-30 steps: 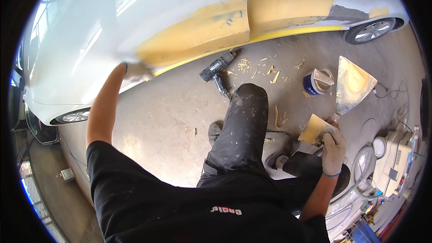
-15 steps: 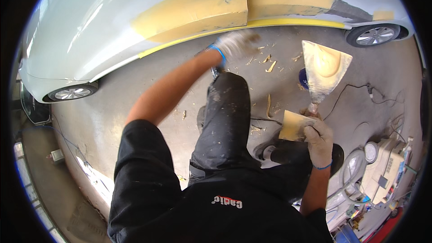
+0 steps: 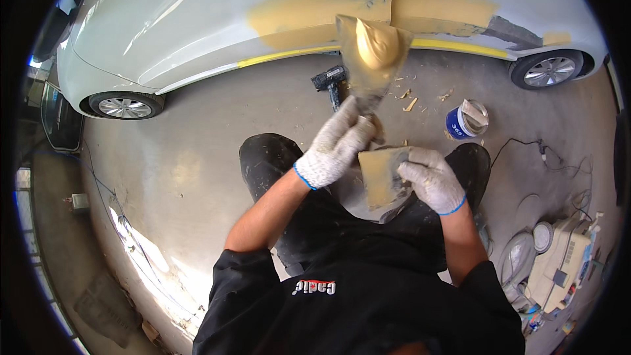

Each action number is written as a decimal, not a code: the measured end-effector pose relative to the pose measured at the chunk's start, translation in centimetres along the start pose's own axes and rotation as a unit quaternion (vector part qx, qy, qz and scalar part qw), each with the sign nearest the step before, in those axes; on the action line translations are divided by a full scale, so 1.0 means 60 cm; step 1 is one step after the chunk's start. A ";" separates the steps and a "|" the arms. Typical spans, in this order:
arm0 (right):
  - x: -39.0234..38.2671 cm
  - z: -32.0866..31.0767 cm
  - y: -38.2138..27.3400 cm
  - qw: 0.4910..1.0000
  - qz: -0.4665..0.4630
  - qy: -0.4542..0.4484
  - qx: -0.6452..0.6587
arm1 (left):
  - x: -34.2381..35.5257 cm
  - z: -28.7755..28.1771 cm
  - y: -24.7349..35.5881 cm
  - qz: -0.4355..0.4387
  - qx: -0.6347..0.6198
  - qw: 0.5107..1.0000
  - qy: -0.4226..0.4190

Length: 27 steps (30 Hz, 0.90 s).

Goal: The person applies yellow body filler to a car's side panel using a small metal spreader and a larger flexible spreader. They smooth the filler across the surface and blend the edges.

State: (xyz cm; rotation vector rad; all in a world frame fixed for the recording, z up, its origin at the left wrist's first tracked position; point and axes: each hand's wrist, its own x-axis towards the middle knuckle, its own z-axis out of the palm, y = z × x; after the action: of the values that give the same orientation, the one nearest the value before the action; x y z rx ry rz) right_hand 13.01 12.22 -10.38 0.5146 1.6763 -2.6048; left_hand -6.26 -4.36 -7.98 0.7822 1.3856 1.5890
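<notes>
My left hand (image 3: pixel 334 148), in a white work glove, is closed around the handle of a wide putty knife (image 3: pixel 361 82). A mound of creamy yellow filler (image 3: pixel 381 46) sits on its flared blade, which points away from me toward the car. In my gloved right hand (image 3: pixel 434 179) a flat square spreader (image 3: pixel 380 177), smeared with yellow filler, is pinched by its right edge. The spreader is just below the putty knife's handle. Beyond both tools, the pale car (image 3: pixel 197 13) bears a broad yellow filler patch (image 3: pixel 296 16) across its door panels.
On the floor lie a dark pistol-shaped power tool (image 3: pixel 328 80) and scattered dry filler scraps (image 3: pixel 411 104). A blue tin (image 3: pixel 462 121) with a pale block on top stands to the right. A black cable (image 3: pixel 519 141) and a beige machine (image 3: pixel 559 266) with a hose are farther right.
My left hand has come back from near the car's sill and taken hold of the putty knife. My right hand has moved left, keeping the square spreader. The view has shifted.
</notes>
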 end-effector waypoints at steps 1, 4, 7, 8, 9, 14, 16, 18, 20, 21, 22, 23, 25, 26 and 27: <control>-0.011 0.004 0.004 0.995 0.013 0.037 0.091 | -0.029 -0.008 0.018 -0.003 0.011 0.999 0.048; -0.011 0.035 0.020 0.954 -0.011 0.160 0.252 | -0.115 -0.022 0.030 0.012 0.073 0.990 0.118; 0.016 0.116 0.014 0.930 -0.072 0.176 0.316 | -0.170 -0.040 -0.006 0.144 0.242 0.948 0.149; 0.033 0.133 0.020 0.931 -0.081 0.144 0.326 | -0.184 -0.040 -0.008 0.185 0.297 0.923 0.157; 0.034 0.150 0.020 0.941 -0.075 0.124 0.307 | -0.191 -0.041 0.004 0.251 0.379 0.879 0.146; 0.004 0.243 -0.019 0.947 -0.112 0.042 0.298 | -0.241 -0.037 -0.045 0.290 0.510 0.770 0.249; -0.006 0.262 -0.033 0.947 -0.107 0.090 0.290 | -0.261 -0.031 -0.064 0.271 0.517 0.771 0.254; -0.003 0.267 -0.055 0.944 -0.127 0.067 0.296 | -0.262 -0.026 -0.090 0.247 0.496 0.790 0.264; 0.010 0.238 -0.064 0.929 -0.142 0.040 0.339 | -0.263 -0.029 -0.101 0.184 0.516 0.817 0.181; 0.023 0.209 -0.069 0.941 -0.172 0.047 0.287 | -0.267 -0.026 -0.121 0.139 0.558 0.804 0.152; 0.023 0.206 -0.090 0.950 -0.181 0.052 0.247 | -0.268 -0.038 -0.138 0.109 0.470 0.858 0.176; 0.028 0.188 -0.108 0.950 -0.200 0.056 0.232 | -0.259 -0.052 -0.156 0.084 0.367 0.906 0.194; 0.052 0.110 -0.125 0.956 -0.215 0.091 0.179 | -0.213 -0.082 -0.116 -0.102 0.180 0.955 0.212; 0.073 0.074 -0.125 0.955 -0.198 0.152 0.160 | -0.178 -0.104 -0.097 -0.114 0.139 0.958 0.222; 0.093 0.039 -0.123 0.958 -0.205 0.138 0.146 | -0.139 -0.146 -0.094 -0.145 0.192 0.948 0.209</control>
State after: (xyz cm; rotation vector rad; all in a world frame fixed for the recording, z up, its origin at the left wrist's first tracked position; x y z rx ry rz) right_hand 5.81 14.32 -4.48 0.6194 1.6197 -3.2486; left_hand -9.25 -15.63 -14.46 0.4354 2.0584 1.3111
